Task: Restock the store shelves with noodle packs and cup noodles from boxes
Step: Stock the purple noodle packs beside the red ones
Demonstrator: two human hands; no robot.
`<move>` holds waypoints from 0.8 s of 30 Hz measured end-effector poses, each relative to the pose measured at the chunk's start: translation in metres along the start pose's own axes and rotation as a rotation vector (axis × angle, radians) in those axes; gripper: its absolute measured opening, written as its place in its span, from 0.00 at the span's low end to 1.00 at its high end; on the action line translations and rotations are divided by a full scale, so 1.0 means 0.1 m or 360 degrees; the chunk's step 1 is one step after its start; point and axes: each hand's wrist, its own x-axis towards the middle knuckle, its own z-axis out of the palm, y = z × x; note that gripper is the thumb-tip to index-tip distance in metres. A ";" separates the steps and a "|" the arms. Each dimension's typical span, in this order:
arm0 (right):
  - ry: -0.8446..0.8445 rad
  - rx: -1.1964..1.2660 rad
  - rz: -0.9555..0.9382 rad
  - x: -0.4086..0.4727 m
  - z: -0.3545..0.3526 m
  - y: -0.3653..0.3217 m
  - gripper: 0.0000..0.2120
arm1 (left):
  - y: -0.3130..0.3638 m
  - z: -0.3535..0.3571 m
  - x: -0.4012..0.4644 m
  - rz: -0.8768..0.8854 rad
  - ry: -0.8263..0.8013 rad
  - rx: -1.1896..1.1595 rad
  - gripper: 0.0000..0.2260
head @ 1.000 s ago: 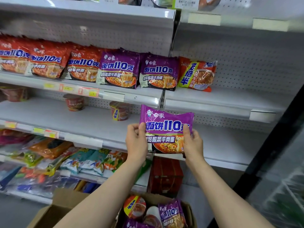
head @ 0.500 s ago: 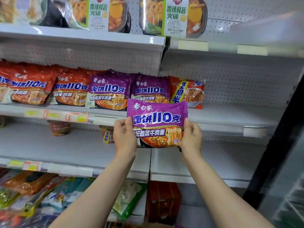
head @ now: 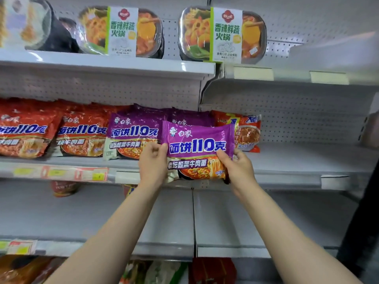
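A purple noodle pack (head: 198, 149) is being held upright, face toward the camera, just in front of the middle shelf (head: 287, 173), overlapping the row of packs already standing there. The left hand (head: 152, 165) is gripping the pack's left edge, thumb on the front and fingers curled behind. The right hand (head: 239, 167) is pinching the right edge the same way, thumb across the front near the lower corner.

Right behind it, more purple packs (head: 133, 136) are leaning in the row; to their left, red noodle packs (head: 80, 134) are running toward the left border, and an orange pack (head: 248, 132) is standing at the right end. The shelf surface to the right of that orange pack is showing bare grey.

On the top shelf (head: 123, 64), two hot pot trays (head: 121, 31) with green and white sleeves are standing side by side. On the lower shelf (head: 164, 218), a red cup noodle (head: 63, 188) is peeking out beneath the price strip.
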 end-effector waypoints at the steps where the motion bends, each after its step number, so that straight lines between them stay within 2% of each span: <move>1: -0.0005 0.0009 0.0008 0.08 0.03 -0.01 0.10 | 0.01 -0.01 0.10 0.0027 -0.0025 0.0050 0.11; 13: 0.0038 0.0005 0.0134 0.94 0.25 0.06 0.12 | 0.08 0.12 0.94 0.0033 -0.0273 0.0199 0.07; 16: 0.0073 -0.0096 0.0136 1.06 0.26 0.13 0.15 | 0.03 0.20 1.01 0.0072 -0.0279 0.0239 0.07; 21: 0.0076 -0.0250 0.0107 1.16 0.26 0.22 0.13 | -0.09 0.27 1.02 0.0270 -0.0163 0.0463 0.04; 24: 0.0094 -0.0237 0.0132 1.23 0.25 0.31 0.15 | -0.13 0.31 0.95 0.0351 -0.0166 0.0579 0.07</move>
